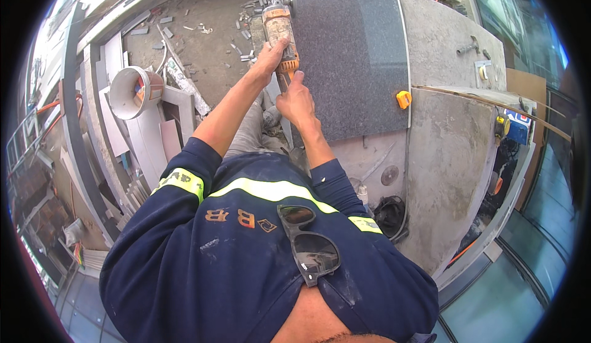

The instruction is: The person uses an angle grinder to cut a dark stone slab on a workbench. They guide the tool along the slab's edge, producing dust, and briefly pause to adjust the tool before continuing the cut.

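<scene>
I hold a dusty orange-trimmed angle grinder (277, 24) with both bare hands. My left hand (271, 57) wraps round the side of its body, and my right hand (294, 100) grips the rear end. The grinder's disc (292, 6) is at the left edge of a dark grey speckled slab (351, 54), near the top of the view, with pale haze beside it. A yellow tape measure (403, 99) lies at the slab's right edge. Dark sunglasses (311, 251) hang at my collar.
A white bucket (126, 100) and pale offcut boards (148, 140) lie on the left. Small grey offcuts litter the concrete floor (197, 47). A concrete ledge (443, 171) with tools runs along the right, beside glass panels (523, 269). A black bundle (388, 217) sits by my right elbow.
</scene>
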Action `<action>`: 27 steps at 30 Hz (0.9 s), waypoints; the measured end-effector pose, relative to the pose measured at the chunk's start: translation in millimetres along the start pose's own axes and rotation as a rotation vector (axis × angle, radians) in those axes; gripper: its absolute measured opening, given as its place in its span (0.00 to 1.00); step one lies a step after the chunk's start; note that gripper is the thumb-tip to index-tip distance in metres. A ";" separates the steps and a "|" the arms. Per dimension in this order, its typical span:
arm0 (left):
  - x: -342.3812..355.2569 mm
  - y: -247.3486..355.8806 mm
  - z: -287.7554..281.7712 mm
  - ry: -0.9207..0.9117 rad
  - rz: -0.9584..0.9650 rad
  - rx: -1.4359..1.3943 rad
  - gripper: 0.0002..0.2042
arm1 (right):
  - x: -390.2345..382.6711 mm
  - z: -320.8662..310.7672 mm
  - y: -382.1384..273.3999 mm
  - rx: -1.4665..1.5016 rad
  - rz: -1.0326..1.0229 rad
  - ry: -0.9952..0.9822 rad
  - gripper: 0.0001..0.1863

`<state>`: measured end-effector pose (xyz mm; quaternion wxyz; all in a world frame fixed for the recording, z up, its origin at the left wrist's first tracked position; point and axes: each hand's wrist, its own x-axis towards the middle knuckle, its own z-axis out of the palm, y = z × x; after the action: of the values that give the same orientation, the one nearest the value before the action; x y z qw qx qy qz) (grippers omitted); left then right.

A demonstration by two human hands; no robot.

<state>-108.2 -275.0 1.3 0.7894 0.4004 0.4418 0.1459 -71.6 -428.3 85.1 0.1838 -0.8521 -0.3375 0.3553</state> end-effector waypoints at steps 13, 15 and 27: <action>-17.0 5.3 -4.1 -0.107 0.006 -0.098 0.21 | -9.6 9.8 -4.1 0.020 0.064 0.005 0.32; -28.4 2.0 0.4 -0.105 0.019 -0.084 0.23 | -15.7 7.4 -2.5 0.013 0.078 -0.007 0.34; -46.4 -20.1 10.3 -0.032 0.025 -0.112 0.19 | -39.2 9.0 15.6 0.013 0.045 -0.009 0.35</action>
<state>-128.6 -320.1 15.9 0.8157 0.3636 0.4151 0.1738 -91.6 -466.4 89.2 0.1794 -0.8566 -0.3168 0.3656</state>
